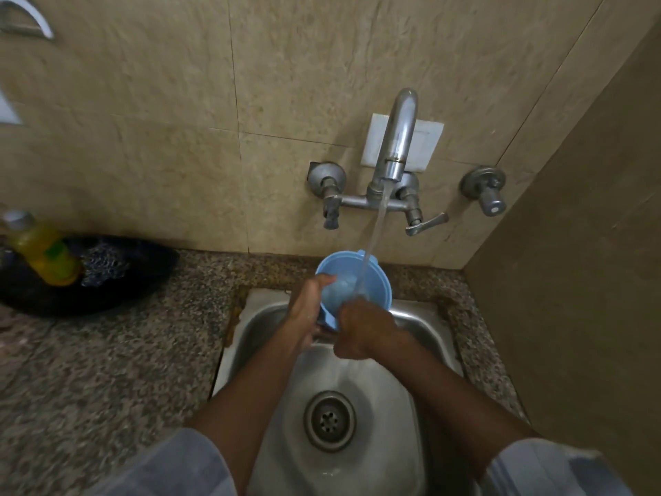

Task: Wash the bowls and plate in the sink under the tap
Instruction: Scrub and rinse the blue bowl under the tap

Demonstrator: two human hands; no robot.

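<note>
blue bowl under the running tap

speckled granite counter point(107, 352) is surrounding a stainless steel sink point(357, 381), beige tiles behind. water is running from the chrome wall tap point(397, 145) into a light blue plastic bowl point(372, 281) held tilted over the sink's far edge. left hand point(309, 302) is gripping its left rim, fingers wrapped; right hand point(361, 327) is curling closed over the near rim. yellow liquid bottle point(43, 248) is standing well apart, left.

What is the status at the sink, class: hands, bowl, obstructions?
Left hand gripping blue bowl at its rim; right hand at its near edge. Tap running into bowl. Sink basin unobstructed.
</note>
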